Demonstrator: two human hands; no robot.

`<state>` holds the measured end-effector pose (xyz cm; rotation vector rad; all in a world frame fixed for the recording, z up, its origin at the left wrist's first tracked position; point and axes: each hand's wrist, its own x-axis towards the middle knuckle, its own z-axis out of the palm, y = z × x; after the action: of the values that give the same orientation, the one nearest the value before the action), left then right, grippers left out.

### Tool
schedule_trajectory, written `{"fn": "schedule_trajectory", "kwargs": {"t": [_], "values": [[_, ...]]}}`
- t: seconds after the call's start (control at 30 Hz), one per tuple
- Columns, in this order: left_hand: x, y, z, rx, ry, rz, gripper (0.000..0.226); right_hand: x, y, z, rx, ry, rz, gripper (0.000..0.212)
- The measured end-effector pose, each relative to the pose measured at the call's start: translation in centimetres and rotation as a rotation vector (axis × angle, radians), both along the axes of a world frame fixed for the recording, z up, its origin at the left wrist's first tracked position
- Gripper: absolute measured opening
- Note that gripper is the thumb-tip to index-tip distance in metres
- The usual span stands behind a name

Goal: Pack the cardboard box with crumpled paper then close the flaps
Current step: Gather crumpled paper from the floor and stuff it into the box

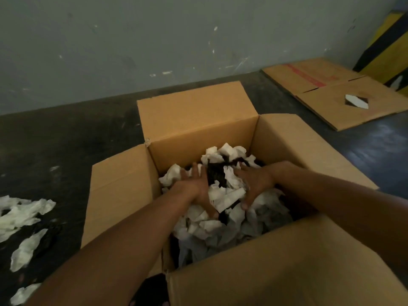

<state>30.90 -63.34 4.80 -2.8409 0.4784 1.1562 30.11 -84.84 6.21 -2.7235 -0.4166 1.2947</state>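
Note:
A brown cardboard box (194, 122) stands on the dark floor with all its flaps spread outward. Inside lies a heap of white crumpled paper (225, 195) mixed with some dark pieces. My left hand (196, 184) and my right hand (254, 182) are both inside the box, on either side of a bundle of paper, fingers spread and pressed against it. The bundle sits between my palms above the rest of the heap. The near flap (287, 261) hides the front of the box's inside.
More crumpled white paper (24, 215) lies scattered on the floor to the left. A flattened cardboard sheet (344, 96) lies at the back right, by a yellow and black striped post (384, 47). A grey wall runs behind the box.

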Motion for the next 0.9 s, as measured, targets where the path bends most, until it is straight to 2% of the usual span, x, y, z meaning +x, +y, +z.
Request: {"fn": "schedule_trajectory", "kwargs": {"t": [0.1,0.23,0.4,0.63,0.77,0.9], "values": [[-0.4,0.1,2.1,-0.059,-0.041,0.002,0.157,0.4,-0.7,2.8,0.105,-0.037,-0.046,0.146],[-0.2,-0.6,0.9,-0.149,-0.069,-0.035,0.156,0.3,0.8,2.1,0.046,-0.108,-0.001,0.146],[0.8,-0.1,-2.6,-0.103,-0.063,-0.037,0.168,0.1,3.0,-2.5,-0.021,-0.08,0.048,0.149],[0.2,-0.3,0.8,-0.05,-0.092,-0.062,0.152,0.5,1.9,1.7,0.026,-0.057,0.003,0.142],[-1.5,1.4,1.6,-0.032,0.005,-0.031,0.152,-1.8,-0.1,2.9,-0.01,-0.018,-0.002,0.148],[-3.5,1.6,-0.7,0.079,0.113,-0.06,0.153,-5.1,0.5,0.5,-0.184,0.085,0.086,0.126]]}}
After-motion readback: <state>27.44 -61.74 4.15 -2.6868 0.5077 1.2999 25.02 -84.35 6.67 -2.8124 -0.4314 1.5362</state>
